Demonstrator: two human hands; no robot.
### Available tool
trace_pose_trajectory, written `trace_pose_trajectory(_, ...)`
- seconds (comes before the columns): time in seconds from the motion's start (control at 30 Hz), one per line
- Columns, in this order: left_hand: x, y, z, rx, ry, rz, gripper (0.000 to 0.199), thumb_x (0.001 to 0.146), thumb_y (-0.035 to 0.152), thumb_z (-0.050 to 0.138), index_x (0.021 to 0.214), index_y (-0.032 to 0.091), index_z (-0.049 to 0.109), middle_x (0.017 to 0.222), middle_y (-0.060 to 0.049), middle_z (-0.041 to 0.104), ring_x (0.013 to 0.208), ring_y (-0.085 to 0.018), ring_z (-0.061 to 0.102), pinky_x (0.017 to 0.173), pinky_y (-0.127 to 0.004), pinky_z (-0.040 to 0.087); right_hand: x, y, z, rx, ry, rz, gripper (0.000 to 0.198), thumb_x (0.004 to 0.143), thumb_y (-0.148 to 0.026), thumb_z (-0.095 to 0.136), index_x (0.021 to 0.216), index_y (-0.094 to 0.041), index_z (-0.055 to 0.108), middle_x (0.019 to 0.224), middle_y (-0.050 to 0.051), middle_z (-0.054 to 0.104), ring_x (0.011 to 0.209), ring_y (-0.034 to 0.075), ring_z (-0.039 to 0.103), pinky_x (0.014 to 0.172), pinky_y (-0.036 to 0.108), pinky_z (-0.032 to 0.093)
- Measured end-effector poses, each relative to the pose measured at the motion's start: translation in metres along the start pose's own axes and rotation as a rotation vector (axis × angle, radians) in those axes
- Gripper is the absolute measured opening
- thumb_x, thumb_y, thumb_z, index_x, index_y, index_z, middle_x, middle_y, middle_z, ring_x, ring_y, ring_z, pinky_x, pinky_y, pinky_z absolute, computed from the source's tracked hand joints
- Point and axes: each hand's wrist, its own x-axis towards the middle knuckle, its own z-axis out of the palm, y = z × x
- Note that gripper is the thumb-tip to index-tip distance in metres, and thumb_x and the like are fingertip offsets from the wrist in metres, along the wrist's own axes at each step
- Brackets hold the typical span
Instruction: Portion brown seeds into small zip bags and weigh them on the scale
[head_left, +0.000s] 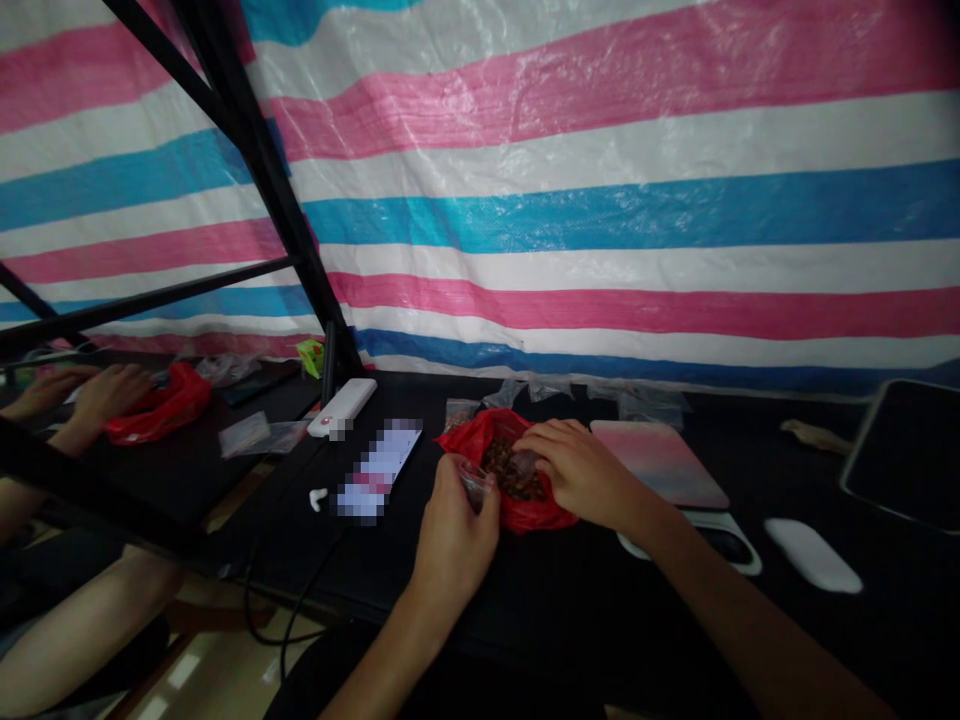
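Observation:
A red plastic bag [540, 515] lies open on the black table, holding many small brown pieces [510, 470]. At its near left edge my left hand [454, 525] is closed around a small clear plastic bag [474, 482], whose mouth faces up. My right hand [577, 470] reaches over the right side of the red bag, fingers curled down at the brown pieces. Something greyish shows by those fingertips, too small and dim to name. Just behind the red bag stands a small clear bag with brownish contents [459, 412].
Clear plastic bags [652, 405] lie along the back. On the right are a pinkish flat panel [660, 462], a white-rimmed device [739, 545], a white case [814, 555] and a tablet [907, 455]. Left are a phone [382, 470], an earbud [319, 498] and a co-worker's hands [112, 395].

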Motion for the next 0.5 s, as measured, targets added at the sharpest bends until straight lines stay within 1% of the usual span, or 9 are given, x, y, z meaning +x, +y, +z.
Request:
trace_pose_trajectory(0.1,0.001,0.0,0.005,-0.09,-0.022,0.021,0.013,0.092,0.028,0.06,0.099,0.021,0.052,0.092,-0.003,0.061,0.081,-0.019,0.062,0.076,-0.032,0.048,0.0,-0.008,0.004,0.024,-0.033,-0.002,0.047,0.081,0.002,0.056,0.118,-0.023,0.071,0.117,0.005,0.074,0.113,0.023,0.062,0.097,0.04,0.04)
trace_pose_trajectory(0.2,0.003,0.001,0.009,-0.207,0.006,-0.005,0.012,0.089,0.025,0.061,0.094,0.021,0.052,0.087,0.0,0.059,0.077,-0.016,0.058,0.074,-0.029,0.047,0.001,-0.013,0.004,0.033,-0.041,0.025,0.037,0.085,-0.003,0.059,0.114,-0.022,0.073,0.112,0.006,0.075,0.11,0.023,0.064,0.095,0.04,0.039)
trace_pose_trajectory(0.3,0.004,0.003,0.01,-0.342,0.044,-0.066,0.014,0.086,0.027,0.064,0.091,0.021,0.052,0.082,0.002,0.057,0.072,-0.014,0.055,0.07,-0.026,0.046,0.003,-0.013,0.004,0.045,-0.043,0.048,0.029,0.088,-0.008,0.063,0.11,-0.023,0.075,0.109,0.004,0.078,0.108,0.023,0.065,0.094,0.04,0.038)
trace_pose_trajectory(0.43,0.004,0.003,0.013,-0.488,0.056,-0.2,0.017,0.083,0.027,0.065,0.09,0.021,0.051,0.076,0.004,0.054,0.066,-0.012,0.052,0.065,-0.023,0.043,0.004,-0.01,0.006,0.063,-0.03,0.077,0.029,0.088,-0.008,0.065,0.11,-0.024,0.076,0.11,0.003,0.079,0.108,0.022,0.066,0.093,0.039,0.038)
trace_pose_trajectory(0.5,0.002,0.003,0.016,-0.537,0.069,-0.232,0.017,0.082,0.026,0.065,0.09,0.021,0.051,0.075,0.004,0.053,0.066,-0.011,0.051,0.064,-0.022,0.043,0.004,-0.01,0.009,0.055,-0.015,0.108,0.029,0.088,-0.009,0.065,0.11,-0.024,0.076,0.111,0.004,0.079,0.107,0.023,0.066,0.093,0.039,0.038)
